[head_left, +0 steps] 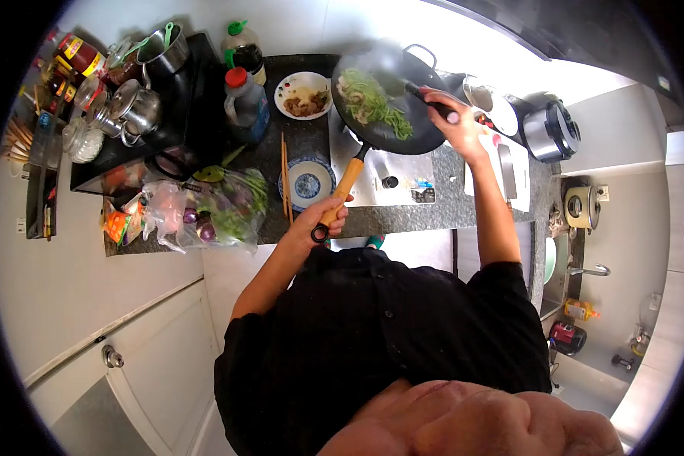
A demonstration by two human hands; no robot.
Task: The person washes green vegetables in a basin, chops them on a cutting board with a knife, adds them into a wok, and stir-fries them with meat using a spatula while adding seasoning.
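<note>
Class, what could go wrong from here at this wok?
The wok looks steamy, so hot spatter might reach the right hand, which holds the spatula. Greens could spill if the left hand jerks the handle. The bare knife on the board might nick the nearby right arm.

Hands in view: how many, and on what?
2. Left hand grips the wok's wooden handle; right hand holds the spatula's dark handle above the wok. No others show.

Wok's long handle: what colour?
The long handle is tan, wood-like, with black at both ends; the head view shows it best.
</note>
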